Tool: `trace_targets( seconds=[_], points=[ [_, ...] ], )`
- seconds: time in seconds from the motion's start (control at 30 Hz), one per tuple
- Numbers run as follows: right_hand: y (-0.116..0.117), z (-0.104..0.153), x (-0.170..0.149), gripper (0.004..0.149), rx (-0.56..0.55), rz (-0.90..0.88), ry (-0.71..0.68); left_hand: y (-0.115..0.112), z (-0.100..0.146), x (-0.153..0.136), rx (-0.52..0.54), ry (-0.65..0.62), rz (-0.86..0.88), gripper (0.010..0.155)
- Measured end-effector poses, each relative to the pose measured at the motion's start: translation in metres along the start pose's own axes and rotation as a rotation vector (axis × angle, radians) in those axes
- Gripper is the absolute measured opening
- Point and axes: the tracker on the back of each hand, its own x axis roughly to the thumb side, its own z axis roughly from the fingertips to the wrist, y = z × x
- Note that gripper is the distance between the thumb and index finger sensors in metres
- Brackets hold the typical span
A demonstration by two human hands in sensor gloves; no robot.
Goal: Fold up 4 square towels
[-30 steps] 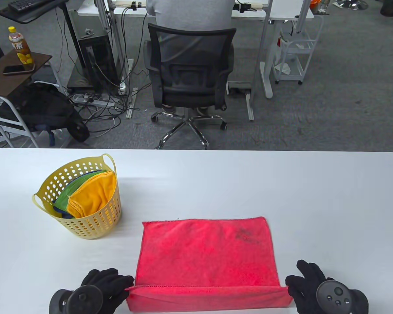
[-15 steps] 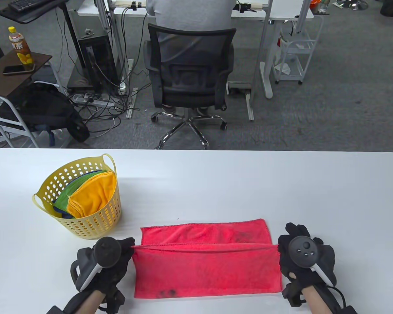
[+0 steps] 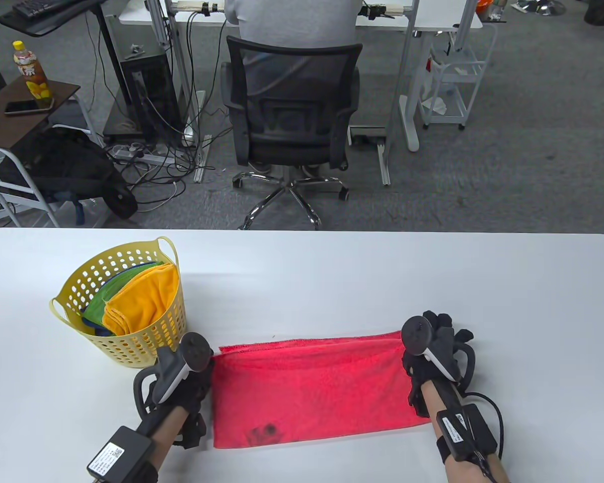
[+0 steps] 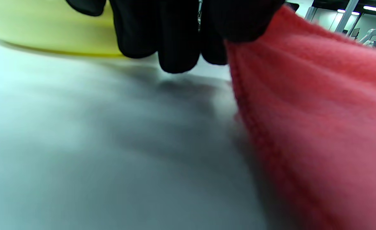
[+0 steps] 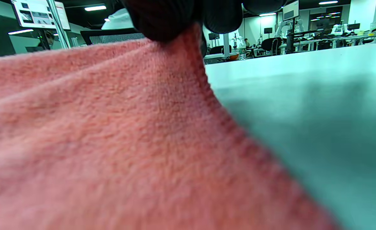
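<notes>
We see both forearms reaching forward: the left hand and right hand each pinch a far corner of the red towel, folded on the table.

Beyond the white table, a black office chair holds a seated person in grey. Left of the chair, a bottle and what looks like a phone rest on a brown side table.
</notes>
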Motion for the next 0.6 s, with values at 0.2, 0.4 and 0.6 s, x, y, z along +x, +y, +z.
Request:
trace_targets(
  seconds=[0.2,0.4,0.6],
  points=[
    [-0.009,0.000,-0.015,0.061,0.115,-0.067,0.065,0.005,0.007,-0.007,0.002,-0.042,0.118,0.065],
    [-0.033,0.015,-0.049,0.069,0.279,-0.219,0.263,0.040,0.046,-0.016,0.093,-0.166,0.335,0.071],
    [0.002,0.030,-0.038,0.069,0.246,-0.087,0.318,0.036,0.089,-0.033,0.140,-0.237,0.288,0.070]
  ],
)
